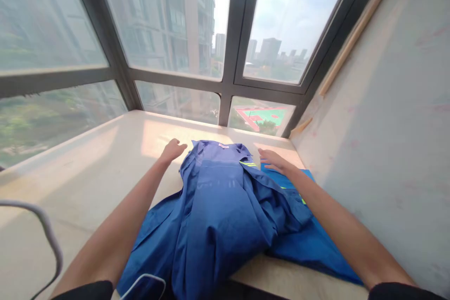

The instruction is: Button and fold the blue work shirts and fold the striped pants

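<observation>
On a sunlit windowsill (80, 159), left hand (173, 150) and right hand (274, 160), open and empty, flank a blue garment (220, 192); uneven tugging could crease it.

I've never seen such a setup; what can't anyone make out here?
All in the head view:
- Collar label on the blue garment: too small to read.
- Pale marks on it: too blurred.
- Its near end: cut off by the bottom edge.
- Blue cloth: partly hidden by garment and right forearm.
- Grey cord: cut off at left.
</observation>
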A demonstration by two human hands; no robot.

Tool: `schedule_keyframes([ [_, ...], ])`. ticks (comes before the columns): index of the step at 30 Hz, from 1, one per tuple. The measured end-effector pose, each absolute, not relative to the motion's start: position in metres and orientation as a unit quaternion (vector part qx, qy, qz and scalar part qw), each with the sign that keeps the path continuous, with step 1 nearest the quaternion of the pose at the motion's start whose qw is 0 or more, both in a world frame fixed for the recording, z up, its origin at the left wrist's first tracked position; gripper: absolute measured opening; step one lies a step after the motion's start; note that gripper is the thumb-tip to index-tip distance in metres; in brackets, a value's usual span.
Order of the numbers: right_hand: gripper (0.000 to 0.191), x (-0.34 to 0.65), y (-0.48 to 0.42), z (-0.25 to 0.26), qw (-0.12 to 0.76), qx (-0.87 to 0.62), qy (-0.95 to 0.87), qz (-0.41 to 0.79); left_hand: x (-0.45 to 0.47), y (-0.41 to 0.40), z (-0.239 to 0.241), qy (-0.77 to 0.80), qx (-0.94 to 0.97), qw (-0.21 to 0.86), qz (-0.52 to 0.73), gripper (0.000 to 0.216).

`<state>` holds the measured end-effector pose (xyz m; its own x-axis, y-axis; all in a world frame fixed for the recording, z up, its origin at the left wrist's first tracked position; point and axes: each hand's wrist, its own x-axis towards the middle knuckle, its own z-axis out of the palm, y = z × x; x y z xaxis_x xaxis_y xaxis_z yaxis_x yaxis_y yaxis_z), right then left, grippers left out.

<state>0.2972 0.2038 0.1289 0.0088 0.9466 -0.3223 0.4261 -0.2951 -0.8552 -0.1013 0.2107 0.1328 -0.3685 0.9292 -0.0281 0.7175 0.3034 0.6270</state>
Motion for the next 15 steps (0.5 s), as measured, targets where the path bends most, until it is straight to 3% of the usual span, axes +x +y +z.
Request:
schedule_keyframes([
  [7, 0.077, 0.332, 0.147, 0.083, 0.157, -0.612, -0.69, 0.354, -0.11, 0.136, 0.053, 0.834, 0.505, 0.195, 0.105, 0.073],
  [9, 0.079, 0.341, 0.132, 0.085, 0.102, -0.603, -0.726, 0.314, -0.108, 0.122, 0.049, 0.828, 0.5, 0.231, 0.105, 0.067],
  [11, 0.068, 0.345, 0.122, 0.092, 0.043, -0.602, -0.747, 0.28, -0.106, 0.115, 0.053, 0.805, 0.499, 0.301, 0.109, 0.044],
  [13, 0.043, 0.346, 0.118, 0.102, 0.009, -0.606, -0.754, 0.253, -0.106, 0.114, 0.062, 0.788, 0.489, 0.349, 0.131, 0.021],
  [15, 0.019, 0.341, 0.12, 0.115, 0.032, -0.612, -0.75, 0.251, -0.109, 0.119, 0.074, 0.785, 0.467, 0.353, 0.201, 0.018],
])
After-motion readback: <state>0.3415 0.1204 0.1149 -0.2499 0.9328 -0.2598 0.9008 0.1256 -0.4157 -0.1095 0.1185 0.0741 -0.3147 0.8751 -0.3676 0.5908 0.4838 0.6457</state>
